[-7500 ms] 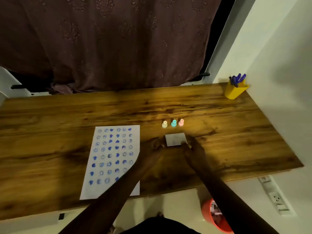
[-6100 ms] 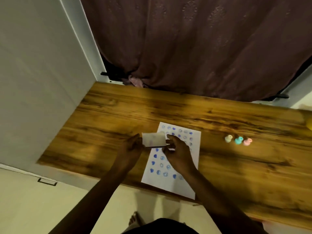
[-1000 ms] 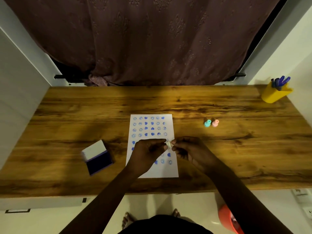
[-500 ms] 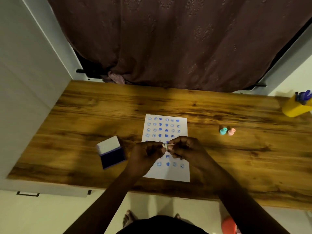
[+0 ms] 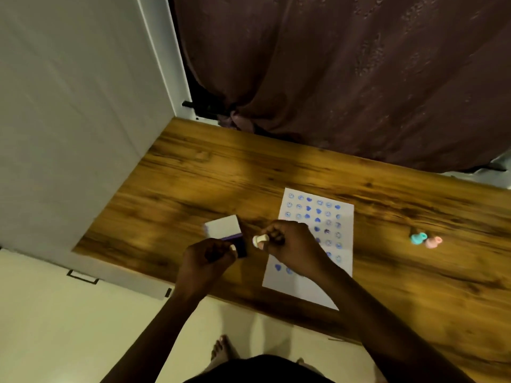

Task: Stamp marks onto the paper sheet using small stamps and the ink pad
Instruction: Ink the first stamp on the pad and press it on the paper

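A white paper sheet with rows of blue marks lies on the wooden table. Left of it stands the open ink pad, white lid up, dark blue pad toward me. My right hand pinches a small cream stamp just right of the pad. My left hand is closed at the pad's near edge and hides part of it. A teal stamp and a pink stamp stand on the table to the right of the sheet.
A white wall bounds the table on the left. A dark maroon curtain hangs behind the far edge. Beyond the near table edge I see cream floor and a bare foot.
Both hands have moved left from over the sheet to the ink pad. The cream stamp went with my right hand. The camera view has swung left.
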The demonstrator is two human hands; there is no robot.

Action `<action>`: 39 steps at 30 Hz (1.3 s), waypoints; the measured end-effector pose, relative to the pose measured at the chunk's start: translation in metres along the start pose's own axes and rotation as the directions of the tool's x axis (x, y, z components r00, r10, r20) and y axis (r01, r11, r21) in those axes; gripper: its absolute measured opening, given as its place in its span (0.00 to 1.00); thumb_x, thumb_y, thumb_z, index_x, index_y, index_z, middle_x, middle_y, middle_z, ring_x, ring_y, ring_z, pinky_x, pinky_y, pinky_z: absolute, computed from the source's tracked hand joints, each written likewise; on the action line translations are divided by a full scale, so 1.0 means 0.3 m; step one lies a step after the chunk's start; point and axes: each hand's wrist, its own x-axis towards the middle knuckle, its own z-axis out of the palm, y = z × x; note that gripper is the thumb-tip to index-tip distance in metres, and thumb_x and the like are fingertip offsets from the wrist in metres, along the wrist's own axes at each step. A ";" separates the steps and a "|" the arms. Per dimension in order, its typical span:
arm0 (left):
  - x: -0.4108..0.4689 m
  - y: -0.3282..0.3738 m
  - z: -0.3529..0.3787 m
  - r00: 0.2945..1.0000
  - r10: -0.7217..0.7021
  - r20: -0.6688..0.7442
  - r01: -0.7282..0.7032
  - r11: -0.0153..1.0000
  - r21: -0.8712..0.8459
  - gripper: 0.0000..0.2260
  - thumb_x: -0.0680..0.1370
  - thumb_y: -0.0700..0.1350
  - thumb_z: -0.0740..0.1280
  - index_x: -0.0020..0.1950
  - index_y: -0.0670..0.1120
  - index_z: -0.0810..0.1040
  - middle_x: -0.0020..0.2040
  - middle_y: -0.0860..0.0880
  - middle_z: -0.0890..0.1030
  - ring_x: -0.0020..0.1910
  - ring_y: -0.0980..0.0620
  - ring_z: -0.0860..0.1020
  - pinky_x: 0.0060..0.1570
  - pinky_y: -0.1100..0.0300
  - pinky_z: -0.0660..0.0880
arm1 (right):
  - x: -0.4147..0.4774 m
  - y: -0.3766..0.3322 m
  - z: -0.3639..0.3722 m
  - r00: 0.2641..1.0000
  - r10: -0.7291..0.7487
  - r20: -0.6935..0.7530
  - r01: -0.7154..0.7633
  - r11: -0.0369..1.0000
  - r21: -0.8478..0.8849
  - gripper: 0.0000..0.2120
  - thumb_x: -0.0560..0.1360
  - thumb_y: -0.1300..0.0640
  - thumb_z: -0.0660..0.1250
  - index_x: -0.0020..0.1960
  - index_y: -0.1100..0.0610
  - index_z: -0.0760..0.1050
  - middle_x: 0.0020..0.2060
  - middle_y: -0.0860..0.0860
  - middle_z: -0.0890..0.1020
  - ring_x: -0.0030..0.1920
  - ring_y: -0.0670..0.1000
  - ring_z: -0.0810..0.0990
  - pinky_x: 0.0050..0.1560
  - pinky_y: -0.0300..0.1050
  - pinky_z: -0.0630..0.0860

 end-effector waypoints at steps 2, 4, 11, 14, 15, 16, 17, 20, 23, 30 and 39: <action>-0.011 -0.036 -0.056 0.999 -0.022 -0.034 0.022 1.000 -0.003 0.08 0.73 0.46 0.77 0.51 0.49 0.86 0.48 0.52 0.89 0.49 0.54 0.87 0.51 0.42 0.84 | 0.029 -0.030 0.064 0.996 -0.070 0.048 0.074 0.993 -0.093 0.10 0.74 0.50 0.75 0.54 0.53 0.83 0.46 0.48 0.87 0.46 0.42 0.85 0.45 0.37 0.81; -0.025 -0.065 -0.106 0.997 -0.028 -0.067 0.029 1.000 0.000 0.06 0.72 0.48 0.77 0.49 0.52 0.86 0.45 0.53 0.89 0.45 0.55 0.87 0.47 0.40 0.85 | 0.060 -0.055 0.124 0.989 -0.111 0.098 0.130 0.966 -0.224 0.12 0.76 0.49 0.72 0.56 0.55 0.81 0.50 0.52 0.87 0.51 0.50 0.85 0.49 0.41 0.81; -0.041 -0.146 -0.214 0.996 -0.024 -0.085 0.030 0.997 0.068 0.04 0.74 0.46 0.75 0.47 0.54 0.85 0.43 0.55 0.88 0.43 0.55 0.86 0.40 0.49 0.83 | 0.146 -0.086 0.252 0.959 -0.086 0.271 0.243 0.742 -0.625 0.15 0.82 0.52 0.65 0.65 0.57 0.74 0.63 0.57 0.82 0.63 0.56 0.81 0.63 0.47 0.77; -0.039 -0.163 -0.230 0.996 -0.048 -0.073 0.053 0.995 0.079 0.04 0.72 0.49 0.74 0.47 0.55 0.86 0.42 0.57 0.87 0.41 0.57 0.85 0.39 0.53 0.82 | 0.143 -0.060 0.288 0.967 -0.075 0.243 0.226 0.689 -0.689 0.16 0.86 0.55 0.54 0.56 0.62 0.79 0.49 0.53 0.88 0.52 0.46 0.87 0.68 0.35 0.70; -0.040 -0.163 -0.231 0.997 -0.052 -0.061 0.056 0.996 0.072 0.05 0.71 0.50 0.73 0.47 0.55 0.85 0.42 0.58 0.87 0.41 0.57 0.85 0.39 0.55 0.82 | 0.146 -0.072 0.269 0.966 -0.065 0.251 0.225 0.690 -0.688 0.28 0.87 0.57 0.47 0.43 0.61 0.83 0.36 0.48 0.89 0.40 0.40 0.87 0.76 0.45 0.44; -0.040 -0.163 -0.231 0.998 -0.051 -0.045 0.053 0.996 0.065 0.07 0.71 0.52 0.73 0.47 0.55 0.85 0.43 0.59 0.87 0.42 0.57 0.86 0.39 0.57 0.83 | 0.143 -0.036 0.281 0.965 -0.157 0.211 0.262 0.650 -0.714 0.37 0.87 0.56 0.45 0.30 0.56 0.84 0.27 0.42 0.85 0.32 0.35 0.85 0.30 0.41 0.64; -0.038 -0.163 -0.229 0.999 -0.045 -0.029 0.046 0.997 0.057 0.09 0.70 0.54 0.72 0.48 0.55 0.85 0.43 0.59 0.87 0.43 0.57 0.86 0.39 0.58 0.83 | 0.129 -0.050 0.287 0.983 -0.125 0.135 0.184 0.633 -0.752 0.34 0.86 0.52 0.52 0.25 0.52 0.83 0.25 0.41 0.83 0.31 0.36 0.84 0.47 0.28 0.76; -0.028 -0.163 -0.221 0.999 -0.043 0.007 0.042 0.998 0.043 0.10 0.70 0.52 0.73 0.48 0.53 0.85 0.43 0.55 0.87 0.43 0.55 0.86 0.41 0.56 0.83 | 0.104 -0.110 0.306 0.960 0.019 0.278 0.199 0.650 -0.733 0.05 0.75 0.58 0.69 0.46 0.55 0.83 0.41 0.54 0.85 0.43 0.57 0.86 0.40 0.50 0.80; -0.020 -0.152 -0.207 0.997 -0.022 0.069 0.021 0.999 0.025 0.11 0.69 0.52 0.73 0.49 0.53 0.85 0.44 0.54 0.87 0.44 0.54 0.86 0.41 0.57 0.83 | 0.120 -0.113 0.301 0.978 -0.049 0.203 0.171 0.745 -0.645 0.09 0.76 0.61 0.65 0.55 0.59 0.80 0.47 0.57 0.84 0.45 0.60 0.84 0.42 0.54 0.82; -0.034 -0.146 -0.129 0.921 0.007 0.389 -0.093 0.975 0.204 0.19 0.74 0.57 0.72 0.64 0.57 0.79 0.40 0.50 0.84 0.42 0.52 0.85 0.46 0.52 0.83 | 0.156 -0.101 0.230 0.977 0.101 0.186 -0.020 0.920 -0.392 0.12 0.77 0.53 0.72 0.57 0.58 0.83 0.55 0.55 0.85 0.55 0.52 0.84 0.45 0.35 0.76; -0.030 -0.146 0.031 0.832 0.082 0.549 -0.365 0.825 0.430 0.24 0.75 0.58 0.67 0.70 0.56 0.75 0.60 0.51 0.84 0.58 0.51 0.82 0.55 0.58 0.80 | -0.073 -0.023 0.028 0.977 0.193 -0.087 -0.209 0.952 -0.224 0.08 0.73 0.46 0.74 0.46 0.49 0.84 0.38 0.44 0.86 0.40 0.40 0.83 0.40 0.33 0.75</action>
